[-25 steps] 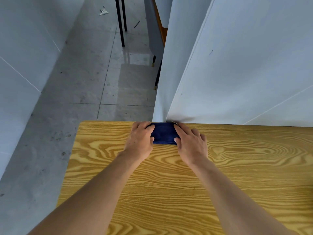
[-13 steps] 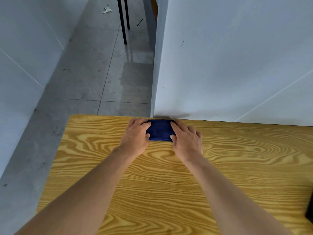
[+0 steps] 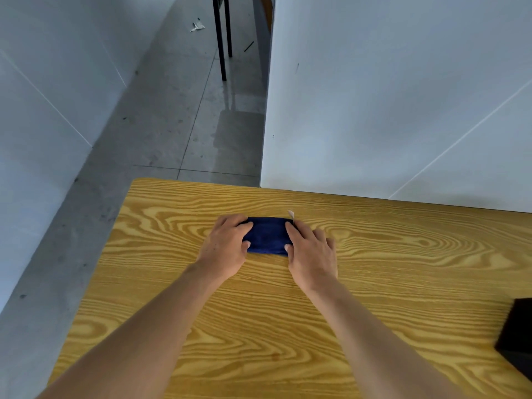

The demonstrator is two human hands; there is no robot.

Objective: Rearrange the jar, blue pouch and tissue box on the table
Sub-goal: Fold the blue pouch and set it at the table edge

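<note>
A dark blue pouch lies flat on the wooden table, a little back from the middle. My left hand grips its left end, thumb on the near edge. On its right end sits my right hand, gripping in the same way. A small white tag sticks up at the pouch's far right corner. A black box-like object shows at the table's right edge, cut off by the frame; I cannot tell what it is. No jar is in view.
A white wall panel stands just behind the table's far edge. Left of the table is grey tiled floor, with black chair legs further back and a scrap of white paper.
Both hands have drawn the pouch toward me, away from the wall at the far edge. A black object has come into view at the right.
</note>
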